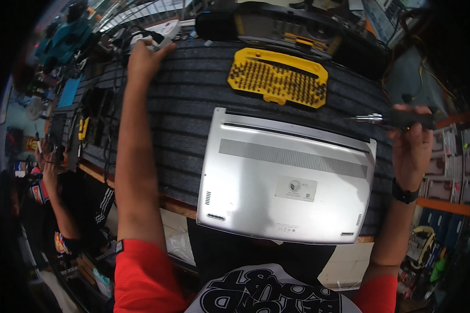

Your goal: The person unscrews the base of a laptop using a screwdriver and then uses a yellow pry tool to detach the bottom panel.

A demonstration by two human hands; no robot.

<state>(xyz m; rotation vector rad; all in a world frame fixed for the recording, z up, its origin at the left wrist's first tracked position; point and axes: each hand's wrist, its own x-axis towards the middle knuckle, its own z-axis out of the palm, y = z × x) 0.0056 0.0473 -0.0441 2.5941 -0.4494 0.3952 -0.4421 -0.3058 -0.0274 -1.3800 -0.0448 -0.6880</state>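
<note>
My left hand [146,58] is stretched to the far left, thumb spread wide from the fingers, at a small white object [162,43] whose kind I cannot make out. Some of its fingertips are hidden. In my right hand [413,138], raised at the right, is a screwdriver [404,119] with a dark handle, its bright metal shaft pointing left. A silver laptop [250,193] lies upside down in front of me, its bottom cover with a vent strip and a label facing up. Beyond it sits a yellow bit case [277,99], filled with rows of screwdriver bits.
A grey ribbed mat [180,104] covers the bench. A long black case with yellow parts [292,31] stands at the back. Dark cables [121,52] run along the left. Another person's hands [48,161] are at work at far left. Drawers [444,161] stand at the right.
</note>
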